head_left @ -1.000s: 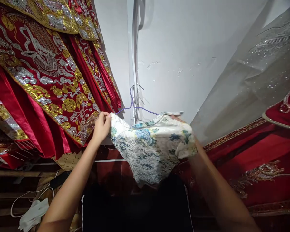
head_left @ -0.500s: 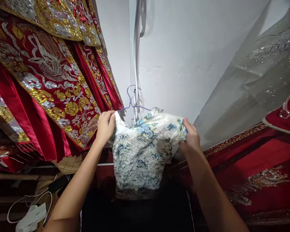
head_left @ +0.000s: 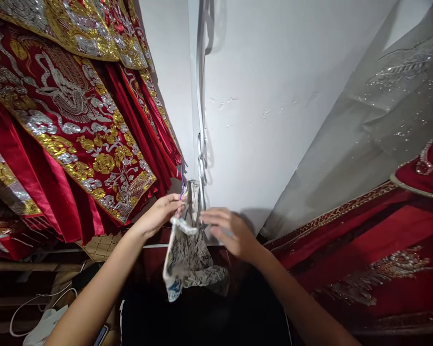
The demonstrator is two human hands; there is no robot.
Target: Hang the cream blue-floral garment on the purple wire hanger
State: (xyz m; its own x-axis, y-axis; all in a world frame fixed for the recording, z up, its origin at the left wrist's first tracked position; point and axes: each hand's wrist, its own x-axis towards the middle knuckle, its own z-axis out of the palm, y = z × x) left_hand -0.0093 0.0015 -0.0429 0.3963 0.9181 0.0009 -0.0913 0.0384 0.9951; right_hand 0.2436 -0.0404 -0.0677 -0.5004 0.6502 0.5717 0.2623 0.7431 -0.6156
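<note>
right at the centre of the frame, low against the white wall, a small patterned garment hangs bunched and narrow, its pale inside turned outward and a bit of blue print showing at the lower edge. the left hand comes in from the lower left and its fingers are closed on the top edge of the garment, just beside a thin purple hanger that peeks out above the cloth. the right hand comes in from the lower right, touching the garment's right side near the top; its fingers are spread flat, not pinched on anything. a grey strip runs down the wall to the garment's top. red robes with gold and silver embroidery fill the upper left, and red embroidered cloth lies at the lower right under a grey sparkling veil. a white cable curls at the lower left.
</note>
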